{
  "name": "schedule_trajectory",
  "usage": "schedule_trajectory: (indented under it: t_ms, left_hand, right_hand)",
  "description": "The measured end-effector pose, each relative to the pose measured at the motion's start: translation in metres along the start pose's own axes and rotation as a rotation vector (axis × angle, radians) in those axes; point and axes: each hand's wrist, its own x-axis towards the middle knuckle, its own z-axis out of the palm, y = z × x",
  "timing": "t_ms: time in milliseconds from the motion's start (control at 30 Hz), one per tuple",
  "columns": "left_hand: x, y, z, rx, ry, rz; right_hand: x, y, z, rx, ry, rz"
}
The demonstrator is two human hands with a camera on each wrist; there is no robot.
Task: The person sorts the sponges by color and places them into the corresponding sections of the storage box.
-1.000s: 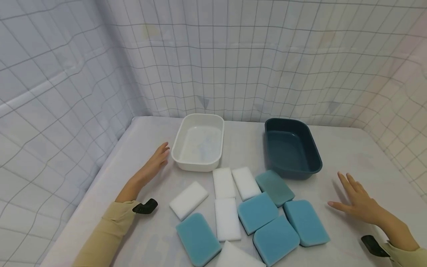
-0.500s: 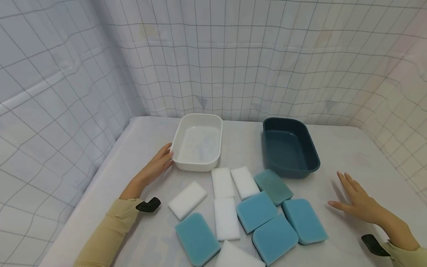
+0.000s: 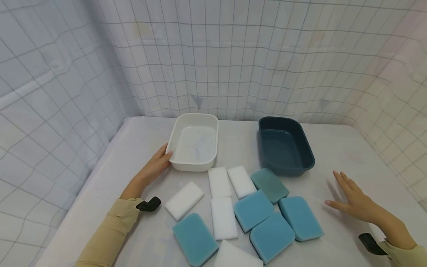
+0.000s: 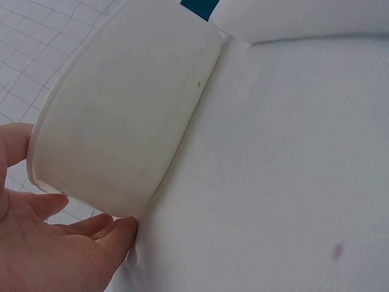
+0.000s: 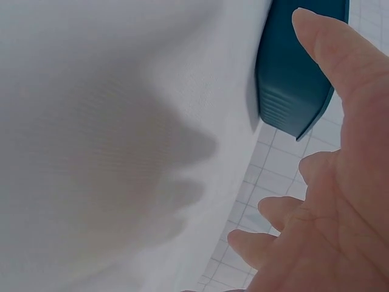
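At the near left corner of the white plastic tub (image 3: 197, 142), my left hand (image 3: 151, 171) holds its side, the thumb tip over the rim. In the left wrist view, the other fingertips (image 4: 124, 226) reach low on the tub wall. My right hand (image 3: 355, 200) hovers above the table with fingers spread, holding nothing. A dark teal tub (image 3: 285, 168) stands nearest to it, apart from the fingers. Between the hands lie several white sponges (image 3: 224, 218) and several blue sponges (image 3: 271, 236), plus a greener sponge (image 3: 270, 185) close to the teal tub.
A white cloth covers the table (image 3: 133, 230). Grid-patterned white curtains (image 3: 233, 63) hang behind it and at both sides. Both tubs stand near the back edge, with a gap between them. The sponges lie close together at front centre, some touching.
My left hand has moved right to the white tub, and its thumb now lies over the rim. My right hand stays nearly still. The head view has turned slightly.
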Motion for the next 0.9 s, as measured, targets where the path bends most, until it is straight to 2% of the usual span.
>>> schedule_trajectory:
  t_ms: [400,567,767,900]
  left_hand:
    - [-0.001,-0.003,0.000,0.002,0.006,-0.019]
    - [0.000,-0.006,0.000,-0.009,0.016,-0.016]
    - [-0.001,-0.007,-0.001,-0.010,0.002,-0.006]
    - [-0.002,-0.006,0.000,-0.003,-0.006,-0.006]
  right_hand:
    - [-0.009,-0.003,0.003,0.081,-0.022,-0.041]
    - [-0.013,-0.011,0.004,0.097,-0.027,-0.065]
    - [-0.015,-0.019,0.007,0.085,-0.012,-0.084]
    - [-0.019,-0.026,0.009,0.114,-0.006,-0.097]
